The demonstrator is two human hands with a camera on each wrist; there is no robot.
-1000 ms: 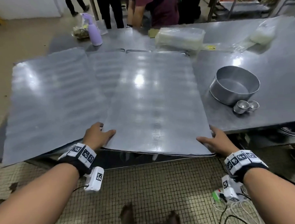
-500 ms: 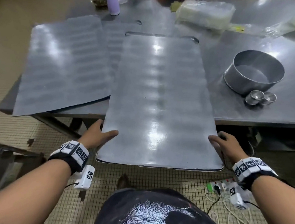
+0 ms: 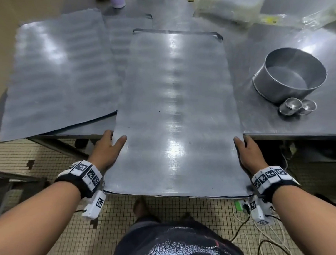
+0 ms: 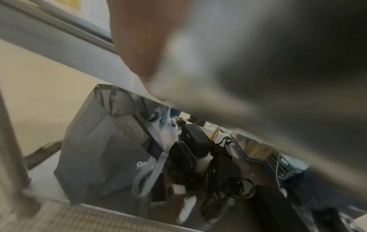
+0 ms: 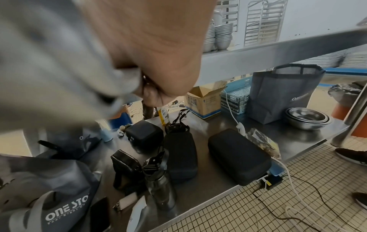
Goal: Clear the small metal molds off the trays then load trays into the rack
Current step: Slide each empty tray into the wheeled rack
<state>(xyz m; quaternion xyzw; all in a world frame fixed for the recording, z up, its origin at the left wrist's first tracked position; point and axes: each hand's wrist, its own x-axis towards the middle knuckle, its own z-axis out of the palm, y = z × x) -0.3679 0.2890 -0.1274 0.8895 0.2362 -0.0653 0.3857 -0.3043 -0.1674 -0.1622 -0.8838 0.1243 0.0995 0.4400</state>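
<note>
A large flat metal tray (image 3: 174,111) lies lengthwise, its near half hanging past the table's front edge. My left hand (image 3: 110,147) grips its left edge with the thumb on top. My right hand (image 3: 245,151) grips the right edge. In the right wrist view its fingers (image 5: 151,94) curl under the tray's blurred underside (image 5: 49,47). Two small metal molds (image 3: 297,106) stand on the table at the right, against a round cake pan (image 3: 290,73). Another bare tray (image 3: 55,74) lies on the left, overlapping a further tray (image 3: 128,32). The left wrist view is blurred.
A purple bottle (image 3: 116,1) and a plastic-wrapped package (image 3: 229,5) sit at the table's far side. The lower shelf (image 5: 288,141) holds bags, black cases and steel bowls (image 5: 305,117). Cables (image 3: 244,230) trail over the tiled floor by my right foot.
The tray has slid toward me, further off the table's front edge, with both hands still on its side edges. The view has tilted downward.
</note>
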